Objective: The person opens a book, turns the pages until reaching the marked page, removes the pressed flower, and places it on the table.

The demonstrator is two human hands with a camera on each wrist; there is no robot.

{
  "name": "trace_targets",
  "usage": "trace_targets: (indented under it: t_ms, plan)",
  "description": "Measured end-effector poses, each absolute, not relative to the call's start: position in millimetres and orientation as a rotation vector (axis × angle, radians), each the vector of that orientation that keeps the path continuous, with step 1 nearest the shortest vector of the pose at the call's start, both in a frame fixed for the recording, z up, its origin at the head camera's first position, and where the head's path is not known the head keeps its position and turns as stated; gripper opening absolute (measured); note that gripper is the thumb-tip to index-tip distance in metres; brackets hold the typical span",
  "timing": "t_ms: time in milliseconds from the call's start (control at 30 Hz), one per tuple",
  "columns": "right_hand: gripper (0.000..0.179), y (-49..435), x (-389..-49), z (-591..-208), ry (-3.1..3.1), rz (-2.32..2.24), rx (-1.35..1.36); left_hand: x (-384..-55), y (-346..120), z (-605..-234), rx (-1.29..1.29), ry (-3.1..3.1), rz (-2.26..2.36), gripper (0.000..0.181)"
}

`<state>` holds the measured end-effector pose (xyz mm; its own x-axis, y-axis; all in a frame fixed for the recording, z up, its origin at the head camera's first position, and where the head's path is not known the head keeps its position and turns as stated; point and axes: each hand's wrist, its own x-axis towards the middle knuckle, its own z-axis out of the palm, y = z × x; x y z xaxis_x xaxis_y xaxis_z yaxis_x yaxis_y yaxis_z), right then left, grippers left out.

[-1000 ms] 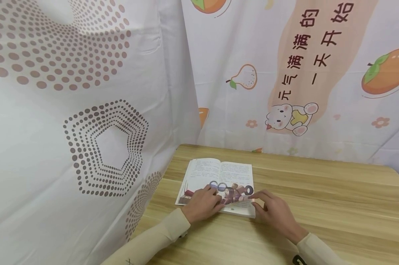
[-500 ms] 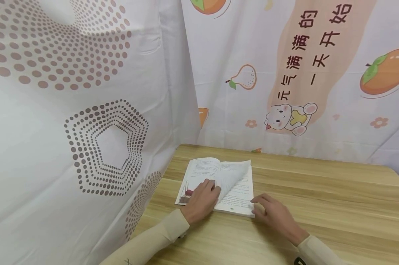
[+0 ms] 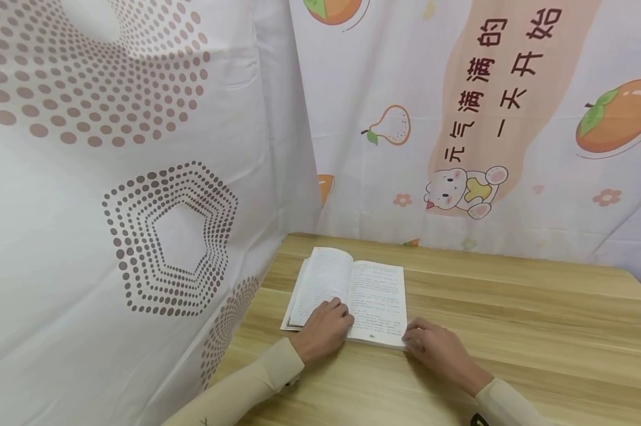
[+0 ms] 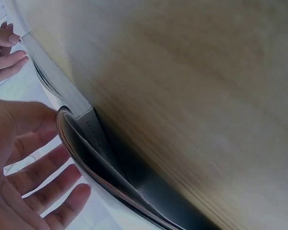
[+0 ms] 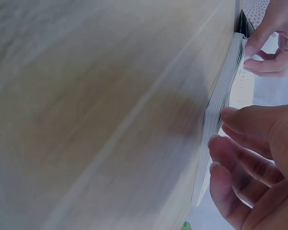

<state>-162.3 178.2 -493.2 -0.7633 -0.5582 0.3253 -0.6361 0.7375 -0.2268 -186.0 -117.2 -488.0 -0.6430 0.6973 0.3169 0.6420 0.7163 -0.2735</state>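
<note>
An open book with printed text on both pages lies on the wooden table in the head view. My left hand rests across the lower part of its left page, fingers fairly straight. The left wrist view shows that hand's thumb at the lower edge beside the spine, and the left-hand leaves bow up there. At the lower right corner my right hand pinches the page edges between thumb and forefinger. Its other fingers are bent beside the book in the right wrist view.
The wooden table extends to the right of the book and in front of it. A white dotted curtain hangs along the left side. Behind the table hangs a fruit-patterned cloth with large printed characters.
The illustrated right-hand page has swung over to the left, and a text page now shows on the right. My left hand lies on the turned page; my right hand has shifted slightly down the corner.
</note>
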Motion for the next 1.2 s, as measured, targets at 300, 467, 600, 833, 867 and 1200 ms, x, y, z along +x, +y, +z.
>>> trace_targets:
  t_ms: [300,467,600,833,867,1200]
  plan:
    - [0.009,175.6,-165.1,-497.8,-2.540,0.362,1.006,-185.5,-118.9,-486.7,-1.065,-2.566,0.116,0.024]
    - [0.012,173.0,-167.4,-499.2,-2.443,0.327,1.022,-184.8,-118.0,-483.4,-1.060,-2.586,0.126,0.033]
    - [0.013,171.8,-167.7,-497.8,-2.412,0.322,1.023,-184.4,-117.1,-481.5,-1.055,-2.598,0.131,0.035]
    - [0.015,172.3,-169.2,-495.2,-2.385,0.384,1.028,-187.5,-116.8,-484.8,-1.052,-2.609,0.140,0.037]
    - [0.013,172.8,-170.1,-495.4,-2.382,0.404,1.029,-187.7,-116.7,-484.9,-1.052,-2.611,0.141,0.038]
    - [0.017,171.3,-167.9,-492.3,-2.474,0.490,0.937,-187.3,-115.5,-482.8,-1.039,-2.640,0.144,0.038]
